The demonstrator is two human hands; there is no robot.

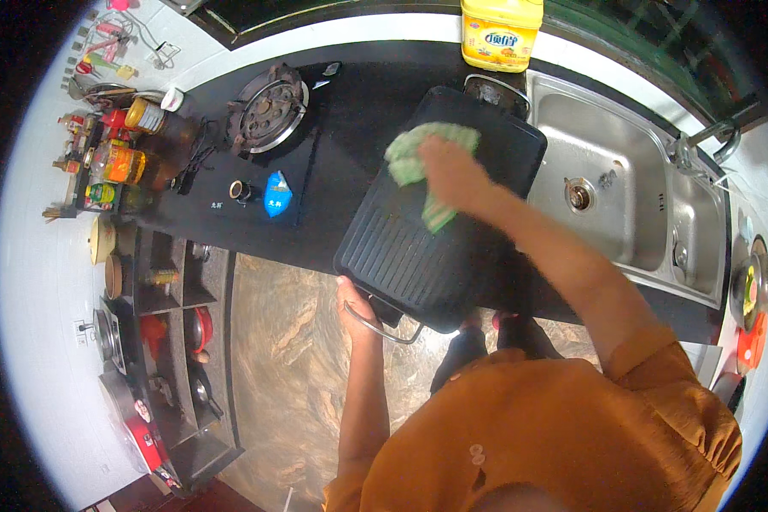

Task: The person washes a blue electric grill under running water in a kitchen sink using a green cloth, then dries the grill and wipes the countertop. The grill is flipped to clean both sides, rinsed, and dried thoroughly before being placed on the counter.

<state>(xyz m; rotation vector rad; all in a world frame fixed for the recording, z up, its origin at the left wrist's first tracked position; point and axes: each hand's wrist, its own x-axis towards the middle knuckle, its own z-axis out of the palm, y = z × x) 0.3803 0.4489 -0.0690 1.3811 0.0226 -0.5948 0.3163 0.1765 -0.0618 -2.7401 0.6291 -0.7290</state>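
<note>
A black rectangular griddle pan (422, 249), ridged at its near end and flat at its far end, lies aslant across the counter, its near corner jutting over the front edge. My right hand (454, 173) presses a green checked cloth (406, 150) onto the flat part; hand and cloth are slightly blurred. At the near left corner my left hand (356, 310) grips the pan's edge beside a wire handle (384, 333). The fingers under the pan are hidden. Another wire handle (499, 83) shows at the far end.
To the right, a steel double-bowl sink (601, 147) has a faucet (685, 153). A yellow jug (502, 35) stands behind the pan. On the left are a gas burner (272, 109), a knob (239, 191) and several bottles (118, 163). Shelves (182, 307) hold cookware below.
</note>
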